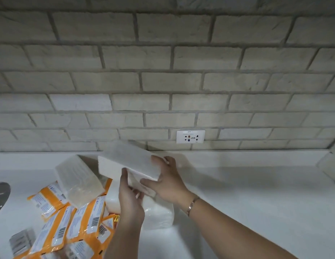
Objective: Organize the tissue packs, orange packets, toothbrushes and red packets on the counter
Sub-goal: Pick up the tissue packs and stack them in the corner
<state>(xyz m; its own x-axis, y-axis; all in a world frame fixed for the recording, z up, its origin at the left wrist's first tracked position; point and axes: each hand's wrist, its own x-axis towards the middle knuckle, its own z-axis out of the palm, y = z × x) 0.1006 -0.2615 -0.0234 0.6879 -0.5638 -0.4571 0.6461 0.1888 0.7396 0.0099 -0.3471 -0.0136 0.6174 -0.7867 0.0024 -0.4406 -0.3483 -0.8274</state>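
Observation:
Both hands hold one white tissue pack (125, 161) tilted in the air above the white counter (256, 202). My left hand (130, 199) grips its near edge and my right hand (166, 180) clasps its right end. A second tissue pack (77, 182) rests tilted on a heap of orange packets (69, 223) at the lower left. More tissue packs (159, 214) lie on the counter under my hands. Grey-packaged items (22, 240), perhaps toothbrushes, show blurred at the bottom left. A small red and yellow bit (116, 219) peeks out between the orange packets.
A grey brick wall (163, 81) rises behind the counter, with a white power socket (190, 136) low on it. A dark rounded object (0, 195) sits at the left edge. A wall corner (329, 165) bounds the counter on the right.

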